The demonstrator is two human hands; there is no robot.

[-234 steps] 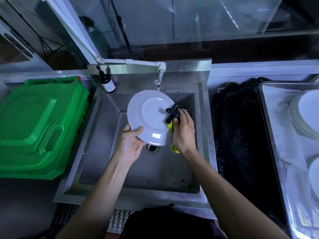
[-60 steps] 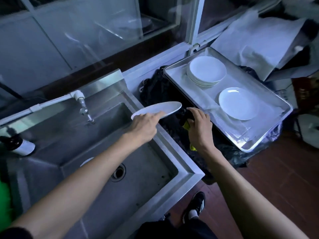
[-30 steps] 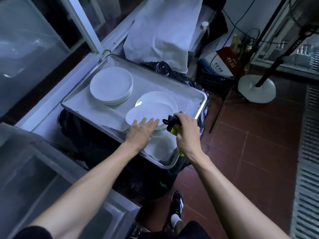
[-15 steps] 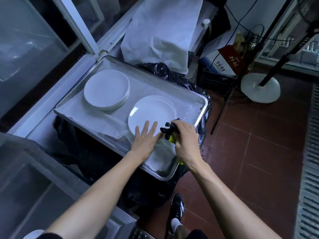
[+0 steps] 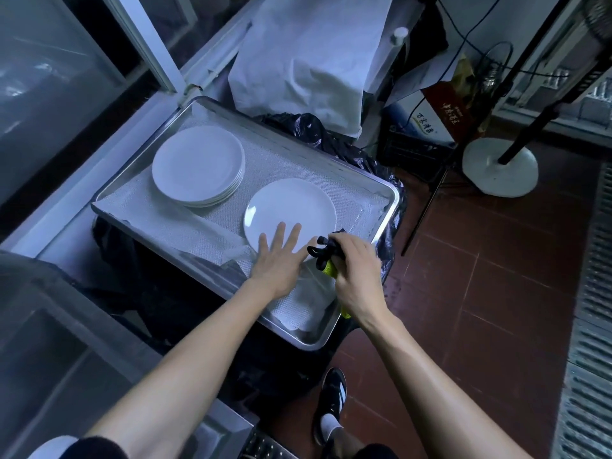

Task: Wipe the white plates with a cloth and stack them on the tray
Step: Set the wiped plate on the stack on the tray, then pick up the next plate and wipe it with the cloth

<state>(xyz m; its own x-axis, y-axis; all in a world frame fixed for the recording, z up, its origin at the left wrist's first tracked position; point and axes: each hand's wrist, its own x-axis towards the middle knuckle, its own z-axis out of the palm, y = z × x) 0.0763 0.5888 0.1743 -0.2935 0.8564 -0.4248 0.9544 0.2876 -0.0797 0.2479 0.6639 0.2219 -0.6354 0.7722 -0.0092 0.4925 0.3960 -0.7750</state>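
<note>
Since half a second ago almost nothing has shifted: left hand (image 5: pixel 280 260) keeps flat, fingers spread, on the near edge of the white plate (image 5: pixel 291 210) lying on the lined tray (image 5: pixel 385 207); framing a bit closer. Right hand (image 5: pixel 356 273) grip is curled tight round the cloth (image 5: pixel 326 256), a black and yellow-green bundle, at the plate's near right rim. Stack of plates (image 5: pixel 198 165) sits at the tray's far left, apart from the single plate.

Handling guess: plate is stiff, glazed, probably slick and breakable; take it by the rim, thumb on top, fingers under. Liner likely soft, may slide.

Hard to tell: whether a second plate lies under the single one, how many are in the stack, and whether the cloth touches the plate. Tray's support is hidden by a black bag (image 5: pixel 318 130).
</note>
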